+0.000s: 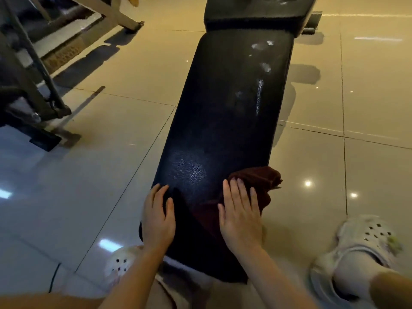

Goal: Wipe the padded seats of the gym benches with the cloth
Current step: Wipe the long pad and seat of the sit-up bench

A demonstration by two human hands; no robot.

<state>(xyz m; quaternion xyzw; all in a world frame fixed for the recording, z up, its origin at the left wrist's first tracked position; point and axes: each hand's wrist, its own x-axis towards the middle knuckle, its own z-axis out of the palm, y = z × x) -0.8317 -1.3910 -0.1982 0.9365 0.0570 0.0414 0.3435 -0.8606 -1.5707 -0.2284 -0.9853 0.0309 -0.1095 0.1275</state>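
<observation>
Nearest, the left hand (158, 221) lies flat, fingers straight, on the near left edge of the black bench pad (223, 130). The right hand (240, 215) presses, fingers straight, on the dark red cloth (260, 181), which overhangs the pad's right edge. Beyond, bare pad runs to whitish smears (259, 94) (right side); tiled floor (334, 97) flanks both edges.

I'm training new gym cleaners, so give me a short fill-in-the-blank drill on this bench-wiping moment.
1. The right hand presses flat on a dark red ____.
2. The left hand rests on the bench pad, holding ____.
3. White smears show on the pad's ____ end, away from the hands.
4. The floor is laid with glossy ____.

Missing words: cloth; nothing; far; tiles
</observation>
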